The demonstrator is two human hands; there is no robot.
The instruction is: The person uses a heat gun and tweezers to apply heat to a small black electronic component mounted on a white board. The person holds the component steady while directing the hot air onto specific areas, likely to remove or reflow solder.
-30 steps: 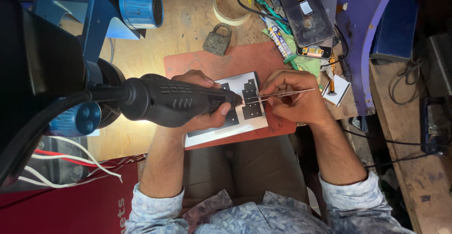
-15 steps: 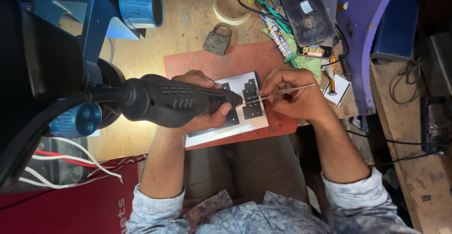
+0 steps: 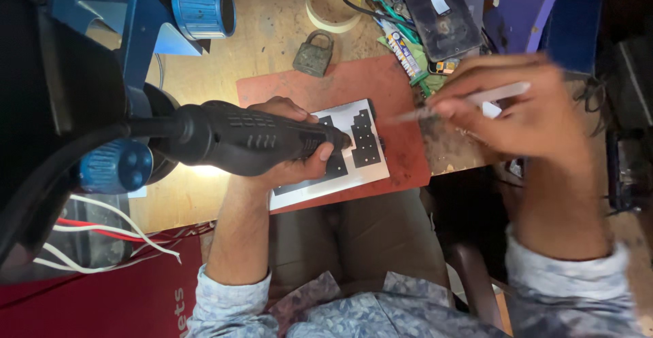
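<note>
Black rotary tool [image 3: 252, 137] in left hand [image 3: 292, 141] grip; raised right hand [image 3: 524, 110] pinches tweezers [image 3: 462, 101].

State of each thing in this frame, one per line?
left hand: gripping the black heat tool, nozzle over the white plate
right hand: raised, blurred, pinching tweezers
white plate: flat on the red mat
padlock: shut, lying on the bench
tape roll: lying flat
</note>
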